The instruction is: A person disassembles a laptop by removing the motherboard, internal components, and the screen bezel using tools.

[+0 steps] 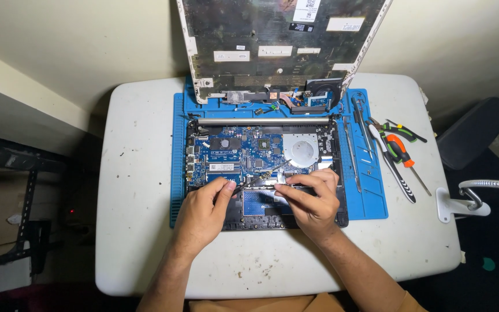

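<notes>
An opened laptop base (261, 167) lies on a blue work mat (371, 196), its blue circuit board (238, 153) and round fan (301, 151) exposed. My left hand (203, 214) pinches a thin black tool (255, 179) whose tip points toward the board's middle. Over the lower edge of the board my right hand (313, 199) rests with its fingers pressed on a small part near the tool. The removed white cover (278, 46) leans upright behind the base.
Several tools lie on the mat's right side: tweezers (350, 153), an orange-handled screwdriver (402, 156) and a green-black pair of pliers (402, 132). A lamp clamp (463, 205) grips the white table's (140, 173) right edge. A dark chair (472, 130) stands at right.
</notes>
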